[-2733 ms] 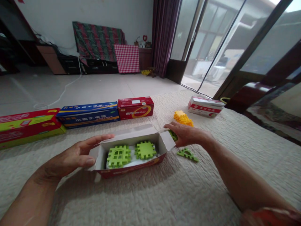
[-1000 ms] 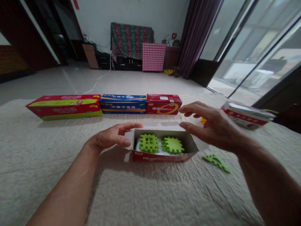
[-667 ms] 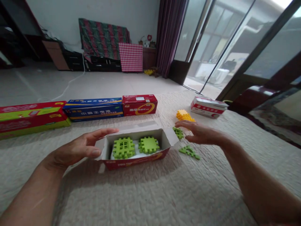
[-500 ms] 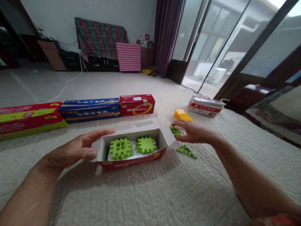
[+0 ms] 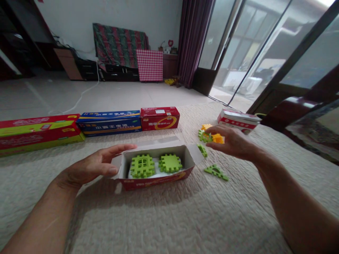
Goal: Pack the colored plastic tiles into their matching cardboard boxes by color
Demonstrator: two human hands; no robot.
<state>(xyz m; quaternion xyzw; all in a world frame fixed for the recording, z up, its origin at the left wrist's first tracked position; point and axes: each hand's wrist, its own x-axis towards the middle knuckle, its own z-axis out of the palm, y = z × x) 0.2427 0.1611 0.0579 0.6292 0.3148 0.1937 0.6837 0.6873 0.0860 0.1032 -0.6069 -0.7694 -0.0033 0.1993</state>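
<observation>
A red cardboard box (image 5: 156,182) lies open on its long side, its flaps spread. Inside, a green window block (image 5: 142,165) and a plain green interlocking block (image 5: 170,163) rest on something white. My left hand (image 5: 90,165) grips the box's left end, thumb at the front and a finger along the back edge. Beyond the right flap, my right hand (image 5: 233,141) pinches a green notched block (image 5: 204,136) in front of yellow interlocking blocks (image 5: 218,138). Below lie a partly hidden green piece (image 5: 203,150) and a green triangular block (image 5: 216,172).
Behind stand a red-and-yellow carton (image 5: 39,134), a blue carton (image 5: 109,123) and a red carton (image 5: 160,119) in a row. A white-and-red box (image 5: 238,120) is at the right. A quilted cream cover (image 5: 169,222) lies under everything.
My right hand has lifted the green notched block and carried it away from the box, toward the yellow blocks. My left hand stays at the box's left end. The camera view has shifted slightly.
</observation>
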